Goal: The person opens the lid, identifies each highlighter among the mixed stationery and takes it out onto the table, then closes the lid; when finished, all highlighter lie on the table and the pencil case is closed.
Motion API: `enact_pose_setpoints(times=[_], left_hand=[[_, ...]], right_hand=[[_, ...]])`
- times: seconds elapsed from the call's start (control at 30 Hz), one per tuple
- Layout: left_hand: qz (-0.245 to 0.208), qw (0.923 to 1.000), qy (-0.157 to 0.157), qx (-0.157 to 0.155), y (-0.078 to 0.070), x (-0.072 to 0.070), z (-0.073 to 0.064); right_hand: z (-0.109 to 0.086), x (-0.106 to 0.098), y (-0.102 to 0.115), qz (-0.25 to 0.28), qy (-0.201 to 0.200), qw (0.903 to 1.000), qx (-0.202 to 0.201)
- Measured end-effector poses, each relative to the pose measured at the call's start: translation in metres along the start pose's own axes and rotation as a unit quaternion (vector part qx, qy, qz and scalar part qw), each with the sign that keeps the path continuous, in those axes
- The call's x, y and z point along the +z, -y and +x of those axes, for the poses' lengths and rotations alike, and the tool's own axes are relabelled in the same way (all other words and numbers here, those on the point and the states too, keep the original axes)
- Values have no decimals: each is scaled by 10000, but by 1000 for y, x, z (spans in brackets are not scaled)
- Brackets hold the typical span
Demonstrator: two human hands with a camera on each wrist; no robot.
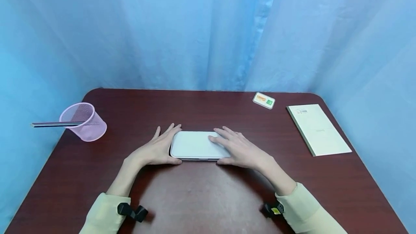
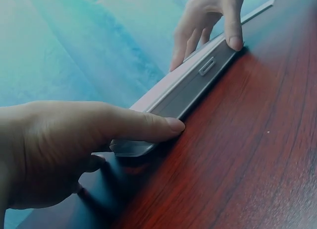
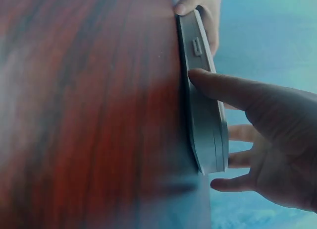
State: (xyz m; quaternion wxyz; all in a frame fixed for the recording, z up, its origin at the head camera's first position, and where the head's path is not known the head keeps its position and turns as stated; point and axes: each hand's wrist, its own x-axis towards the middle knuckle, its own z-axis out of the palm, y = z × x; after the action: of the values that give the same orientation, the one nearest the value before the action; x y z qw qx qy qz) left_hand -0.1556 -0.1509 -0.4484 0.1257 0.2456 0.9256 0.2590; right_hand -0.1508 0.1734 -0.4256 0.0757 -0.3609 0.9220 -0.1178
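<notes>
A flat white case [image 1: 194, 145] with rounded corners lies lengthwise on the table, its smooth lid uppermost. A small clasp [image 2: 207, 66] sits midway along its near side. My left hand [image 1: 155, 151] holds the left end, with the thumb on the near side and the fingers stretched toward the far corner. At the right end, my right hand [image 1: 242, 150] holds the case, thumb against the near side, fingers spread over the lid and far edge. What is inside is hidden by the lid.
On the left, a pink mesh pen holder [image 1: 94, 127] lies tipped over, dark sticks [image 1: 55, 124] poking from its mouth. A small white card-like item [image 1: 264, 100] is near the back edge. A pale notebook [image 1: 320, 131] lies at the right. Blue curtains [image 1: 182, 31] surround the dark-red table [image 1: 201, 194].
</notes>
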Motion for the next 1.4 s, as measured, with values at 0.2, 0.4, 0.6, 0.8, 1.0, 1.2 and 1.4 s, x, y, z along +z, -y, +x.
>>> enact_pose_setpoints(times=[0.2, 0.4, 0.6, 0.8, 1.0, 1.2, 1.4], left_hand=[[108, 9999, 89, -74, -1, -1, 1], [60, 9998, 132, -159, -1, -3, 1], [107, 9996, 167, -222, 0, -4, 0], [180, 9994, 166, -228, 1, -3, 0], [199, 9995, 170, -189, 1, -2, 1], [194, 9994, 159, -251, 3, -2, 0], [228, 9996, 91, -159, 3, -2, 0]], right_hand=[[3, 1, -2, -394, -65, 9991, -146], [5, 1, -5, -638, -117, 9970, -425], [7, -3, -7, -1262, -125, 9887, -803], [8, -2, -7, -1802, -60, 9783, -1022], [7, 2, -11, -2080, -165, 9712, -1148], [9, 4, -12, -2001, -197, 9716, -1246], [9, 5, -15, -1865, -294, 9739, -1260]])
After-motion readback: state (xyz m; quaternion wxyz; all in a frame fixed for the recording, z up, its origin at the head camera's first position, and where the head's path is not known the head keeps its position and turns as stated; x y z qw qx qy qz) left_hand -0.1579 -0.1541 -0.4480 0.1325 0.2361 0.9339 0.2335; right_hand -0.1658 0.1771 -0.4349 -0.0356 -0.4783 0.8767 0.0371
